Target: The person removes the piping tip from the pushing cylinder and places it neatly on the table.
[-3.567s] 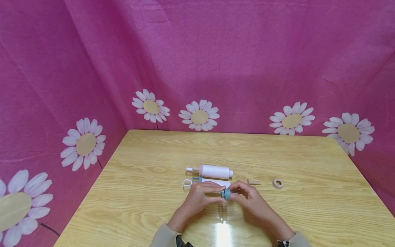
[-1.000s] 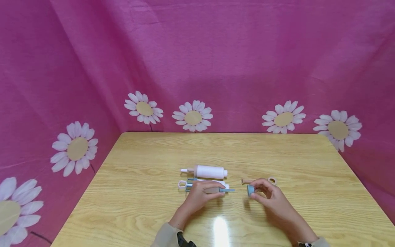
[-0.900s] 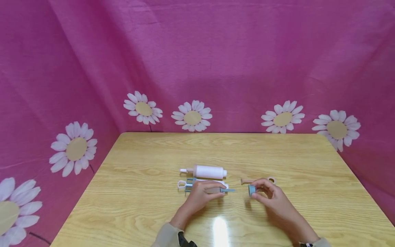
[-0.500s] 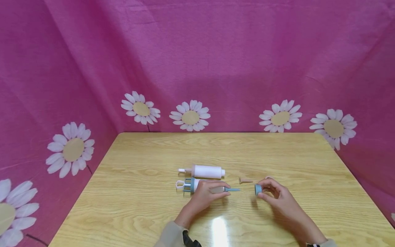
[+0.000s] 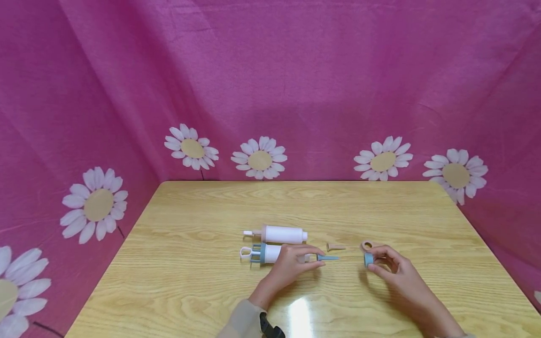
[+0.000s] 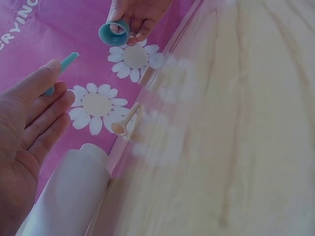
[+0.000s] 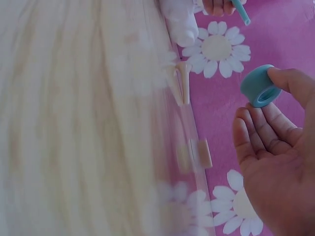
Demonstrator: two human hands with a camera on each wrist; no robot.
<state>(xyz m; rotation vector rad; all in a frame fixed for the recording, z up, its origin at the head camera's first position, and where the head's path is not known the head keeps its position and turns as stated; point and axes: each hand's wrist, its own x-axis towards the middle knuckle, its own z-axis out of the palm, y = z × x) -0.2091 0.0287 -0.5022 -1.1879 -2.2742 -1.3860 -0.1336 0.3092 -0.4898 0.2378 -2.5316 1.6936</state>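
My left hand (image 5: 309, 262) grips a white tube (image 5: 272, 253) with a blue collar, lying on the wooden table (image 5: 203, 291). The tube's blue nozzle tip (image 5: 328, 257) pokes out past my fingers, also seen as the blue tip (image 6: 65, 63). Off to the right, my right hand (image 5: 375, 261) pinches a small blue ring (image 5: 369, 259) between thumb and fingertips, apart from the tip. In the right wrist view the blue ring (image 7: 258, 85) sits against my thumb, and in the left wrist view the blue ring (image 6: 114, 33) shows at the top.
A second white tube (image 5: 281, 234) lies just behind the held one. A beige nozzle (image 5: 336, 246) and a beige ring (image 5: 367, 245) lie between and behind my hands. Pink cloth with daisies (image 5: 259, 160) walls the table on three sides.
The blue ring came off the tube's tip, and my right hand has carried it to the right. My left hand and the tube have slid slightly right.
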